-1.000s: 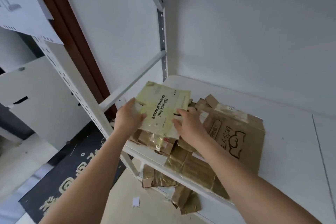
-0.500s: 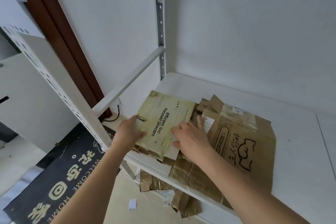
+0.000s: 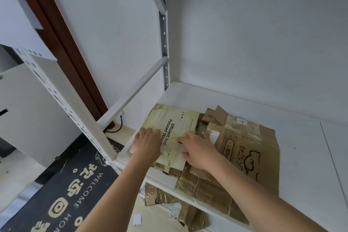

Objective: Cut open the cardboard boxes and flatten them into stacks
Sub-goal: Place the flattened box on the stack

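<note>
Pale yellow-green flattened printed carton point(image 3: 175, 130), tilted up a second ago, now lies flat atop the brown flattened cardboard stack point(image 3: 241, 154) on the white shelf point(image 3: 310, 156). Left hand point(image 3: 147, 144) and right hand point(image 3: 197, 149) press it with straight, spread fingers; this piece looks stacked.

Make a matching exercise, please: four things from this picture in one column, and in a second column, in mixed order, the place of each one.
Things:
1. skincare box
2. brown flattened box
3. doormat
4. left hand

Places:
A. on the floor, left of the shelf
B. pressing flat on the left part of the skincare box
C. on top of the stack, at the left end of the shelf
D. on the shelf, right of the skincare box, partly under the right hand

Pairs: 1-C, 2-D, 3-A, 4-B
</note>
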Available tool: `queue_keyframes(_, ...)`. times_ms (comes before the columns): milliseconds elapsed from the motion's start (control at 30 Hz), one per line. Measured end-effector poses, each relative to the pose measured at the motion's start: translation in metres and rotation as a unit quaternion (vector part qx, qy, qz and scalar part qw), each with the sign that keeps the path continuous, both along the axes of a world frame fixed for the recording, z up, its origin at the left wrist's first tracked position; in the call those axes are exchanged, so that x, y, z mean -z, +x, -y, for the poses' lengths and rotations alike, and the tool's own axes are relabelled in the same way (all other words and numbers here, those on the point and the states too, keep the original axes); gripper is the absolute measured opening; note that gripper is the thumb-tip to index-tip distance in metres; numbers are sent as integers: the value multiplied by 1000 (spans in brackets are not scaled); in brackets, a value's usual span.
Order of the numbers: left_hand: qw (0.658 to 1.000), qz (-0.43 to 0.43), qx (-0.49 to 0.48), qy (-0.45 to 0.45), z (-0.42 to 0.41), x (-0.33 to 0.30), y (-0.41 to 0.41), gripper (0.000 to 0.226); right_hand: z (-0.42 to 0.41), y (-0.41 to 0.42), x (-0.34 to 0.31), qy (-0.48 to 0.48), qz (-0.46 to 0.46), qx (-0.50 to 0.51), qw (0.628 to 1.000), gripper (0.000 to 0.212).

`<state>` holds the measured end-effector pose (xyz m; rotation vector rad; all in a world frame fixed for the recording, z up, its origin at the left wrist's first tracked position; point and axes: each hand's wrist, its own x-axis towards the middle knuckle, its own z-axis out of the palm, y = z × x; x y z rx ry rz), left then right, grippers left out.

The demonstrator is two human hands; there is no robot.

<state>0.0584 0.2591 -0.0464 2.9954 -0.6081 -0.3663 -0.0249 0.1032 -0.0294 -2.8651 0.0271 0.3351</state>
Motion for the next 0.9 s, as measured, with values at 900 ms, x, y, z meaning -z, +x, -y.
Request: queue_keyframes(900,869,208,426,-143,305,-65,-255,50,253,-342,-45,-294,307,357,831,46)
